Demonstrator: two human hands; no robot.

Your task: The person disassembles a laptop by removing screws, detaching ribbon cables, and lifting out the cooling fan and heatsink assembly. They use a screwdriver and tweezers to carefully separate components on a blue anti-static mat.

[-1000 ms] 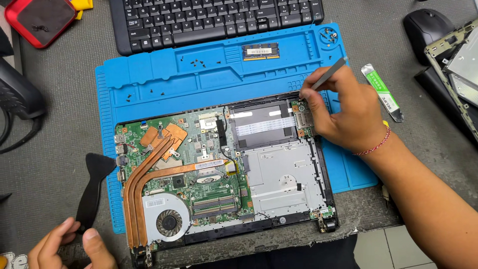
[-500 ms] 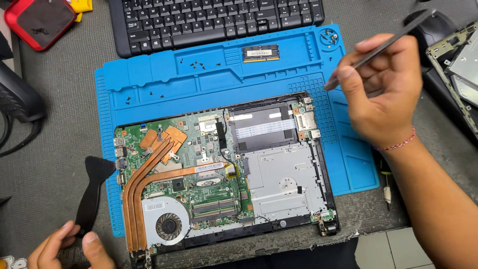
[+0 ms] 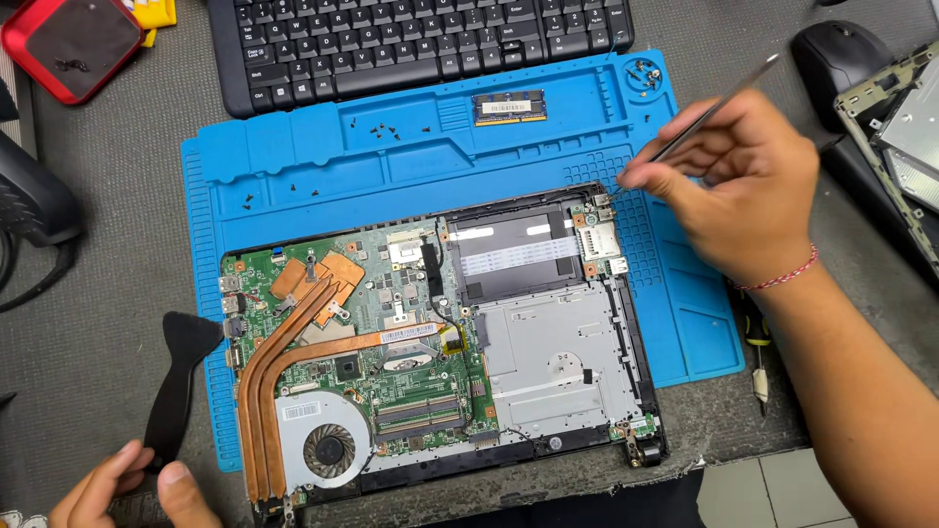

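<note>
Holding a black plastic pry tool [image 3: 176, 381], left hand [image 3: 132, 489] sits nearest, at the bottom edge, just off the near-left corner of the opened laptop chassis [image 3: 440, 342]. Thumb and fingers pinched on the tool's narrow end; its wide spade end points away, lying just left of the chassis, by the side ports.

Chassis lies open side up on a blue repair mat [image 3: 323, 156], which rests on the grey bench [image 3: 98, 254]. In the chassis: round fan [image 3: 328, 450] in the near-left corner, two copper heat pipes [image 3: 284, 352] curving up from it across the green mainboard [image 3: 391, 323]. Right half is a bare silver metal bay [image 3: 548, 362], a dark panel with a white flat cable [image 3: 514, 256] just beyond it.

Right hand [image 3: 743, 186] hovers over the far-right corner of the chassis, fingers pressed together on metal tweezers [image 3: 709, 112]. Tips are down at that corner, by a small green daughterboard [image 3: 597, 230]; cannot tell whether they touch it. Red thread bracelet [image 3: 782, 276] on that wrist. A yellow-handled screwdriver [image 3: 755, 352] lies right of the chassis, partly under the forearm.

Beyond the chassis, on the mat: loose small screws [image 3: 391, 129] in the tray recesses, a memory module [image 3: 509, 108], more screws in the round well [image 3: 641, 73]. Farther still: black keyboard [image 3: 421, 39]. Far left of it a red tray [image 3: 68, 44]; far right a black mouse [image 3: 841, 59] and a removed optical drive [image 3: 905, 127].
</note>
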